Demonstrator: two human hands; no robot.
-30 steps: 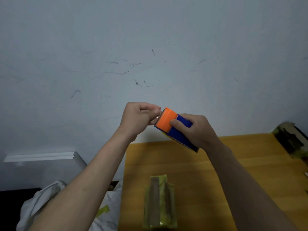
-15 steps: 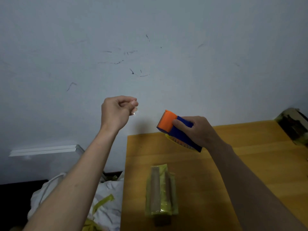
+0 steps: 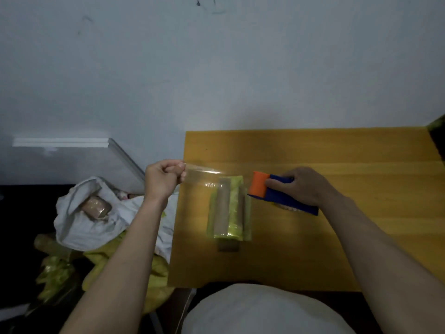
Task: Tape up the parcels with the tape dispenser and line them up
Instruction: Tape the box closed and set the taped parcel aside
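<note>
- Plainly, no brand, label or writing can be read on anything in view; the parcel's wrap and the dispenser's body show only colour.
- The parcel point(image 3: 228, 210) lies on the desk point(image 3: 361, 150) near its left edge, long side running from the near edge toward the far edge, wrapped in yellow-green film with brownish strips along its length.
- The left hand point(image 3: 163, 178) is clenched, thumb and fingers pinching the free end of a clear tape strip point(image 3: 204, 173), and sits just past the desk's left edge.
- The tape strip stretches from that pinch across the far end of the parcel toward the tape dispenser point(image 3: 277, 194); whether it touches the wrap cannot be told.
- The right hand point(image 3: 303, 186) grips the tape dispenser by its blue body, the orange front end just beside the parcel's right side.
- Left of the desk, lower down, a white bag point(image 3: 79, 225) sits open with a brown taped parcel point(image 3: 96, 207) inside, and yellow-green plastic point(image 3: 55, 271) is heaped beside it.
- A white moulding point(image 3: 60, 142) runs along the grey wall point(image 3: 216, 68), which carries dark scuff marks.
- A dark object point(image 3: 437, 138) juts in at the desk's far right corner, too cropped to identify.
- The person's white garment point(image 3: 260, 312) hides the middle of the desk's near edge.
</note>
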